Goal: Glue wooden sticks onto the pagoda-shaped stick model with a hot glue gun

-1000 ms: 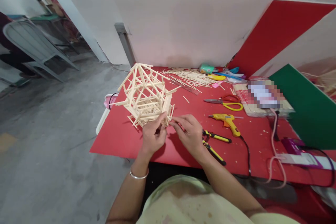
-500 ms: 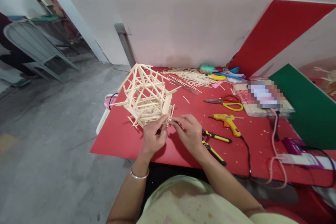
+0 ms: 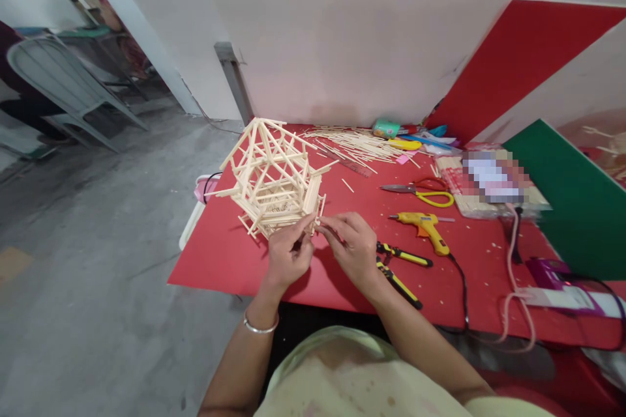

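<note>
On the red tabletop [image 3: 215,260] stands a model pavilion [image 3: 286,163] of pale wooden sticks, with a peaked open roof frame and a railed base. My left hand [image 3: 289,254] is closed, its thumb and forefinger pinching the model's near right corner. Fingertip to fingertip with it, my right hand [image 3: 355,249] is closed in a pinch at the same corner. A thin wooden stick [image 3: 319,224] appears between the right fingertips, mostly covered by them. Just right of that hand lie black-and-yellow pliers [image 3: 403,255].
A yellow glue gun [image 3: 428,228] with a black cord lies right of the pliers. Beyond it are scissors [image 3: 433,195], loose sticks [image 3: 349,143] and a green-labelled roll [image 3: 385,128]. White boards [image 3: 342,52] stand behind; a power strip [image 3: 562,300] sits at right.
Both hands stay pinched at the model's corner with hardly any movement. The whole view shifts very slightly.
</note>
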Available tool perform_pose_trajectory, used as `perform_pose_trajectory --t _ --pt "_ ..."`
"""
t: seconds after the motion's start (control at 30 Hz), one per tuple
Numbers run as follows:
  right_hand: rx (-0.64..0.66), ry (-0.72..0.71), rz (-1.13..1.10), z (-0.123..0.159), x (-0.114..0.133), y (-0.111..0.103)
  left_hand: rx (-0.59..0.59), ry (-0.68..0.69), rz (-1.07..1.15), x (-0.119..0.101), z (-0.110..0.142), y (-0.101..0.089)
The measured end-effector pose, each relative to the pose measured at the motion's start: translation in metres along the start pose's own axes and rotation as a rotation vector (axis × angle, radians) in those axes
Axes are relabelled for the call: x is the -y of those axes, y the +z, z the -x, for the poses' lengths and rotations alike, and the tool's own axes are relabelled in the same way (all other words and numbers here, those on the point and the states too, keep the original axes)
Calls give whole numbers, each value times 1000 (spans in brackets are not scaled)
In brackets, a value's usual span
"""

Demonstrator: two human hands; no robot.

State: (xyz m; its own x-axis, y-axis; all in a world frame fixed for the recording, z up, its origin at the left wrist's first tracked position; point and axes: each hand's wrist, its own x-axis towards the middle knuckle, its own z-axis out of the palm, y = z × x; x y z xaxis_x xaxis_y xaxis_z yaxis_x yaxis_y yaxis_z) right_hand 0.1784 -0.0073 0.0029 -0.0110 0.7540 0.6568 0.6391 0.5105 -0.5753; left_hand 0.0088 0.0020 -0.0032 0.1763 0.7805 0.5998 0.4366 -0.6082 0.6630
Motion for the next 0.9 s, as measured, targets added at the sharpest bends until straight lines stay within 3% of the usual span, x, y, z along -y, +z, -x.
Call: perform_pose_trajectory --t 0.47,0.63,0.8,0.9 --pt "5 -26 -8 0 -1 -1 -18 4 -8 1 1 0" --pt "-7 -12 22 2 0 -12 -65 -33 -19 0 5 -3" --pt "-31 89 118 16 -31 -41 -163 -75 29 -8 12 -5" --pt "83 234 212 21 -54 -61 -176 -103 84 -22 15 4"
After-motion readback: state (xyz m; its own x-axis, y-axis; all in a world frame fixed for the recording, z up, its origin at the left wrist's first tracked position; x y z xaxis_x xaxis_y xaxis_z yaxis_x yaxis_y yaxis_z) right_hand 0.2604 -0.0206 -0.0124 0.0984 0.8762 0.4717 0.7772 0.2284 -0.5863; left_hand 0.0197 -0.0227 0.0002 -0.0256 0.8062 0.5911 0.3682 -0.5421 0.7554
